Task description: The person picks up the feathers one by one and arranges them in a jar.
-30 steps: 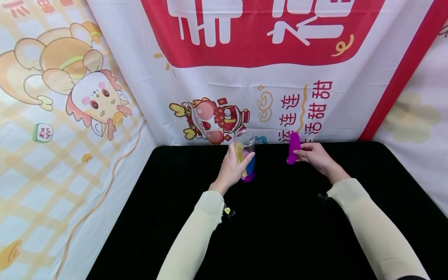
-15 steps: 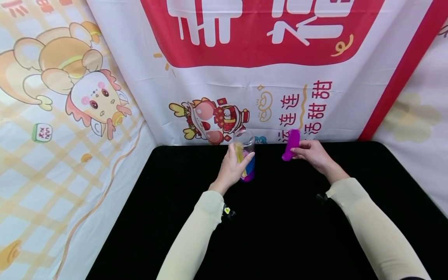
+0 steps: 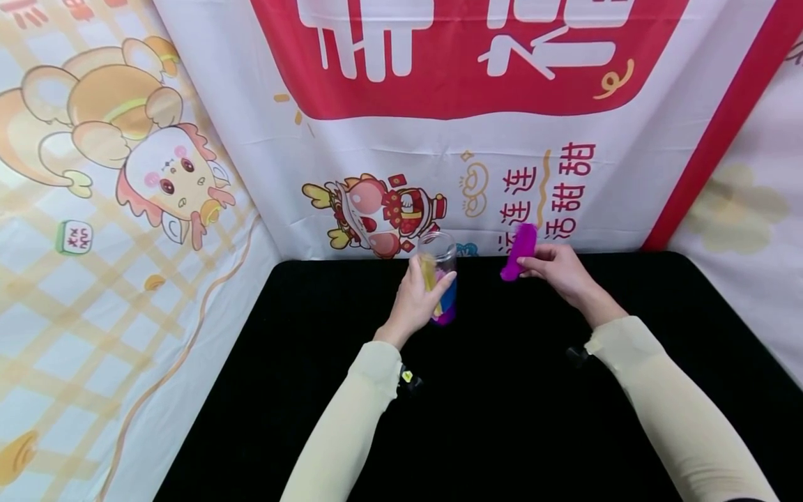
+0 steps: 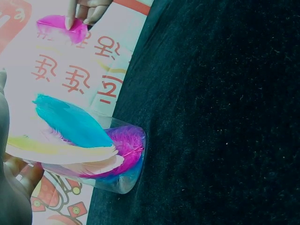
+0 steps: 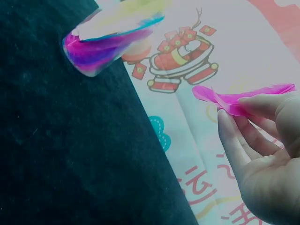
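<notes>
On the left of the two hands, my left hand [image 3: 410, 303] grips a clear plastic cup [image 3: 438, 244] that stands on the black table. Packed into the cup are several feathers: a blue feather [image 4: 75, 123] and a pale yellow feather [image 4: 61, 153] lean up the wall, with a purple feather [image 4: 127, 144] low down. To the right, and raised above the table's far edge, my right hand [image 3: 564, 277] pinches a magenta feather [image 3: 520, 252] between thumb and fingertips. In the right wrist view this feather [image 5: 234, 101] lies across the fingertips, apart from the cup.
The black table [image 3: 489, 418] fills the lower view. A white and red printed cloth [image 3: 376, 146] hangs right behind its far edge, close to the cup and the right hand. Another patterned cloth [image 3: 94, 293] hangs on the left side.
My right hand has lifted the magenta feather slightly up and to the left, and the feather now tilts more. The left hand and the cup have stayed in place.
</notes>
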Demonstrator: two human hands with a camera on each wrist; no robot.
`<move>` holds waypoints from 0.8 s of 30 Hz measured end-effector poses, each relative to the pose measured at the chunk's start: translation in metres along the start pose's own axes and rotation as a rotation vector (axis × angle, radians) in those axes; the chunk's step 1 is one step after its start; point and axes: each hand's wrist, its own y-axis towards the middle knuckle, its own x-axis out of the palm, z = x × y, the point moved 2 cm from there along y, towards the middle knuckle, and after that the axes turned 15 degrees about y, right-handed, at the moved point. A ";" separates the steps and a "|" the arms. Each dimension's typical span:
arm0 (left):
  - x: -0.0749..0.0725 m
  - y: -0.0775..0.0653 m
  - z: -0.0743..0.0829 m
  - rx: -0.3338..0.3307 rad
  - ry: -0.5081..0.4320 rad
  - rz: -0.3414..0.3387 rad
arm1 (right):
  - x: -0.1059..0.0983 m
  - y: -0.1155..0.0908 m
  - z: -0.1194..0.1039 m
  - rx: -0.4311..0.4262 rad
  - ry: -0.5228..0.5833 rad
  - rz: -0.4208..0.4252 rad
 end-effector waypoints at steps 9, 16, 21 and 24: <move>-0.001 -0.001 0.001 -0.002 -0.013 -0.011 | 0.014 -0.002 -0.016 -0.051 -0.037 -0.006; 0.000 -0.001 0.000 0.005 -0.008 -0.014 | 0.031 -0.004 -0.034 -0.103 -0.068 0.014; 0.000 0.000 0.000 0.003 -0.023 -0.018 | 0.044 -0.005 -0.048 -0.129 -0.079 0.019; -0.001 0.001 0.000 0.003 -0.029 -0.023 | 0.053 -0.006 -0.057 -0.137 -0.108 0.021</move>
